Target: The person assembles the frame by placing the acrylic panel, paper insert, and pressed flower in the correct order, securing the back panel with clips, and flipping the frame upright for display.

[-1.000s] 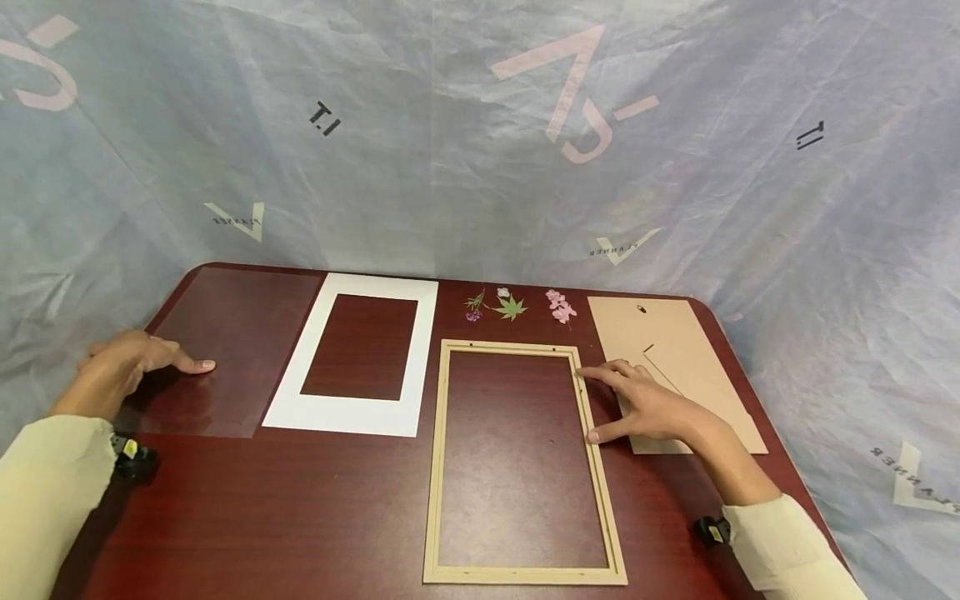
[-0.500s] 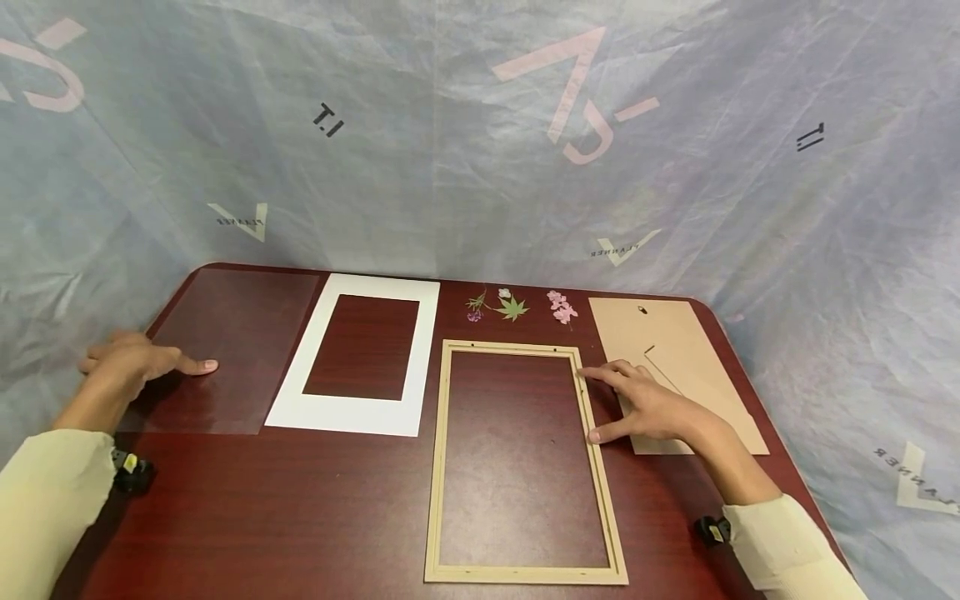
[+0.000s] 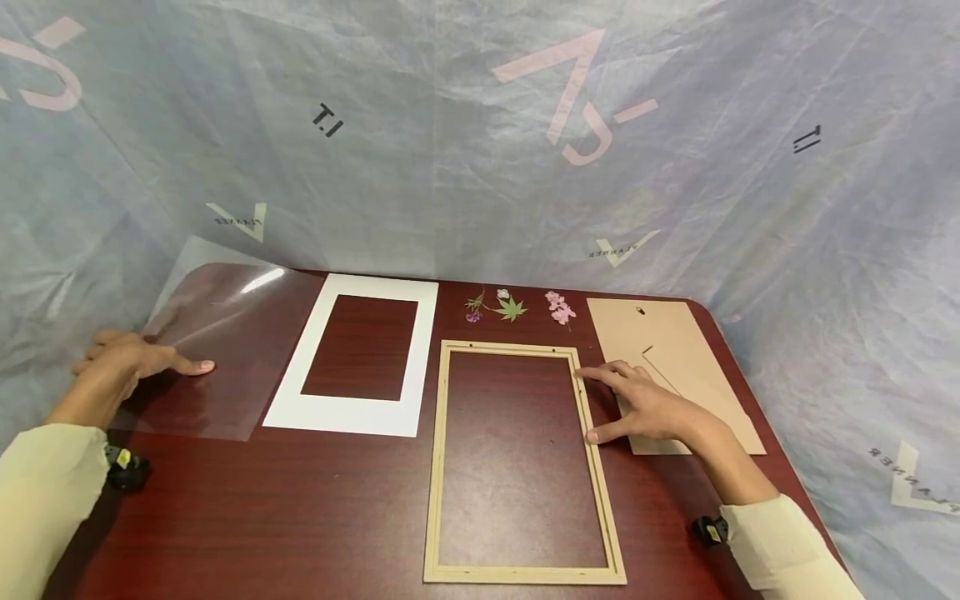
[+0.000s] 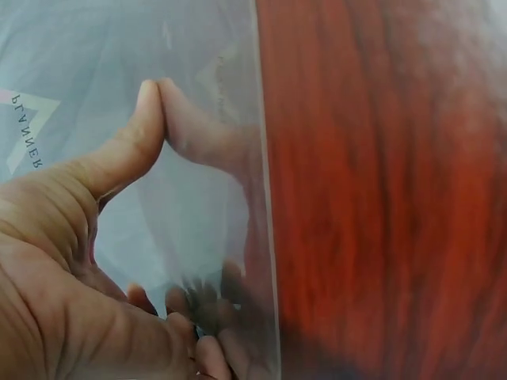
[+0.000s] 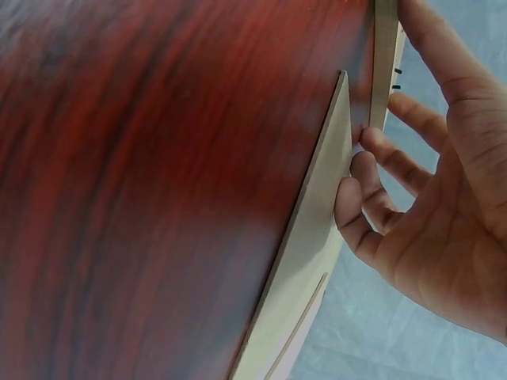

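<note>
On the left of the table lies a clear plastic sheet (image 3: 236, 379), its far left corner raised off the tabletop. My left hand (image 3: 131, 362) holds this sheet at its left edge, thumb extended over the top face and the other fingers curled at the edge. In the left wrist view the thumb tip meets its own reflection in the sheet. A pale wooden picture frame (image 3: 437, 467) lies flat in front of me. My right hand (image 3: 648, 404) rests at the frame's right rail, with index fingertip and thumb tip touching it and fingers relaxed. Its lower fingers hover over a brown backing board (image 3: 712, 375).
Between sheet and frame lies a white mat board (image 3: 341, 414) with a cut-out window. Behind the frame are a green leaf (image 3: 512, 308), pink flowers (image 3: 560, 308) and a small purple flower (image 3: 473, 317). A grey fabric curtain (image 3: 450, 150) surrounds the dark red table (image 3: 300, 517).
The clear sheet lay flat before; its far left part has now risen and shows a bright reflection. My right hand and the frame have stayed in place.
</note>
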The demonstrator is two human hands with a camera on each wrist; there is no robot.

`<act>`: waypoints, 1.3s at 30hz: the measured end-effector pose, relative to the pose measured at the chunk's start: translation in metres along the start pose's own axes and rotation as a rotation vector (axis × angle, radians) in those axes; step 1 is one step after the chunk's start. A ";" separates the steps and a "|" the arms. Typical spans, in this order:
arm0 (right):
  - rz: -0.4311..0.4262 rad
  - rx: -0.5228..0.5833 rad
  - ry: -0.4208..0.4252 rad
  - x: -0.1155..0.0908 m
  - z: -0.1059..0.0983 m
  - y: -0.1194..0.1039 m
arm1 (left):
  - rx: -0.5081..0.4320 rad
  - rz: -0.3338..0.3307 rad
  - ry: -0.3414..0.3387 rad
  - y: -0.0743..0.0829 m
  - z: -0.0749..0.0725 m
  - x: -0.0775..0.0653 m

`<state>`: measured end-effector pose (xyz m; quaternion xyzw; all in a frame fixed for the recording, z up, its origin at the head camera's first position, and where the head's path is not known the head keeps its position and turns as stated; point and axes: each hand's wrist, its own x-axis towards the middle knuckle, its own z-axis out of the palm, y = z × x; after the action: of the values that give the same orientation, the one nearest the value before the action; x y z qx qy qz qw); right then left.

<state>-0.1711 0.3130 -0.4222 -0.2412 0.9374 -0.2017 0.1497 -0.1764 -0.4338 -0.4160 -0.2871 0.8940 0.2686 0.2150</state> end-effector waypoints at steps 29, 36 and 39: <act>0.013 0.029 -0.006 -0.002 0.004 0.004 | -0.104 0.210 0.281 -0.035 0.002 0.006; 0.032 0.030 -0.023 -0.003 0.001 -0.001 | -0.302 0.375 0.255 -0.053 0.001 0.012; 0.033 0.032 -0.027 -0.002 0.000 -0.001 | -0.351 0.393 0.216 -0.059 0.003 0.017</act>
<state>-0.1685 0.3129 -0.4215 -0.2261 0.9358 -0.2108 0.1696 -0.1511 -0.4797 -0.4491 -0.1683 0.8900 0.4236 0.0093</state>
